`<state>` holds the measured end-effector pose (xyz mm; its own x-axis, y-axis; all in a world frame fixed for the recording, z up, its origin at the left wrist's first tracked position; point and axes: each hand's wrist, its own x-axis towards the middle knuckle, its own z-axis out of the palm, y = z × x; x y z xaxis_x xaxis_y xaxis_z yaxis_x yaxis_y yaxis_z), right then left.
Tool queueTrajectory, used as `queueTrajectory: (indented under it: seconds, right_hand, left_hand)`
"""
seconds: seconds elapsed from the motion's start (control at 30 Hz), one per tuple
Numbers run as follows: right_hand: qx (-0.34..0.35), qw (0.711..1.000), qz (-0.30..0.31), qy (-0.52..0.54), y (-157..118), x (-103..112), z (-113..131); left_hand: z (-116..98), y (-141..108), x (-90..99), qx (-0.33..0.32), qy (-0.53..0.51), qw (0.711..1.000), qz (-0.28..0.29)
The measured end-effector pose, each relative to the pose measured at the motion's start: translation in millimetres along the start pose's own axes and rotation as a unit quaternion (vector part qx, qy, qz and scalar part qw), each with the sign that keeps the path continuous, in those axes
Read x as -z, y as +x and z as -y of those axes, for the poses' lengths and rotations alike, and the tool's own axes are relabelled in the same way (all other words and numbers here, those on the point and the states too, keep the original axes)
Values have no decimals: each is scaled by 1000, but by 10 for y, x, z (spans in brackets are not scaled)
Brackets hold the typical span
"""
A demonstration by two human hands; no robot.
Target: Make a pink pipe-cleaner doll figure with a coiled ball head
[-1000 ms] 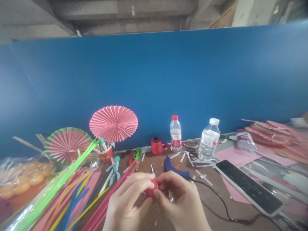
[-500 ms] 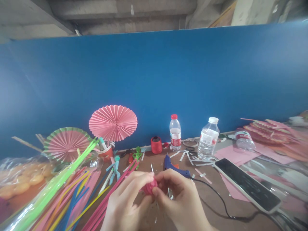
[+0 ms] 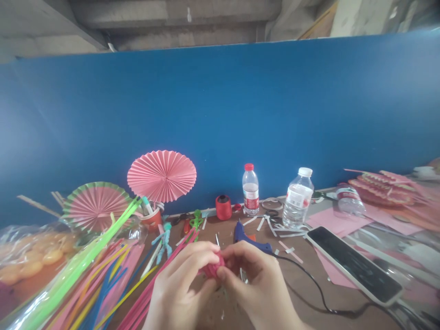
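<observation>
Between my fingertips is a small rounded magenta bundle (image 3: 213, 266), its colour close to that of the pipe cleaners (image 3: 151, 293) lying to the left. My left hand (image 3: 187, 279) pinches it from the left side. From the right, my right hand (image 3: 256, 279) grips it with thumb and forefinger. The fingers cover much of the bundle, so its exact form is hard to make out. Just beyond the fingertips a thin metal tip (image 3: 217, 238) shows; what it belongs to is hidden. A blue glue gun (image 3: 250, 239) lies close behind my right hand.
Green pipe cleaners (image 3: 85, 256) in clear wrapping spread across the left. A pink paper fan (image 3: 161, 175) stands behind them. Two water bottles (image 3: 250, 195) stand at the back. A phone (image 3: 354, 263) lies to the right, near the glue gun's black cord (image 3: 319, 293).
My fingers have shifted only slightly on the magenta bundle. Everything else stays where it was.
</observation>
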<state>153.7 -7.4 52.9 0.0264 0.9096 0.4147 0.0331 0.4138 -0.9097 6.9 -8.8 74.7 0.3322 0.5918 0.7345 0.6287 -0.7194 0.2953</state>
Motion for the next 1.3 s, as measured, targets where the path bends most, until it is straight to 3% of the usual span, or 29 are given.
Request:
queueTrajectory:
  seconds: [0.2, 0.33, 0.47, 0.67, 0.7, 0.8, 0.9, 0.93, 1.0, 1.2, 1.3]
  right_hand:
    - [-62, 997, 21, 44, 33, 10, -36]
    - [-68, 993, 57, 78, 64, 36, -14]
    - [-66, 988, 85, 112, 74, 44, -74]
    - [-89, 981, -16, 174, 105, 35, -318]
    - [-76, 983, -25, 164, 111, 33, -346]
    - [15, 998, -5, 66, 101, -6, -399]
    - [79, 995, 57, -13, 50, -100, -432]
    - [72, 995, 65, -18, 29, -138, -440]
    - [43, 996, 71, -16, -8, -209, -446]
    - [66, 993, 89, -50, -103, -295, -396]
    - [79, 989, 94, -78, -193, -300, -443]
  left_hand:
    - [15, 12, -12, 52, -39, 998, 3]
    - [42, 36, -38, 169, -146, 975, 18]
    - [130, 70, -81, 285, -282, 916, 27]
    - [349, 59, -155, 331, -412, 848, -32]
    - [377, 40, -181, 330, -450, 829, -41]
    - [423, -52, -297, 350, -582, 731, -72]
    - [422, -182, -412, 348, -625, 696, -69]
    - [417, -227, -429, 343, -624, 699, -65]
    - [407, -310, -407, 328, -591, 735, -55]
    - [334, -455, -57, 257, -340, 905, -5]
    - [267, -540, 29, 227, -242, 943, 15]
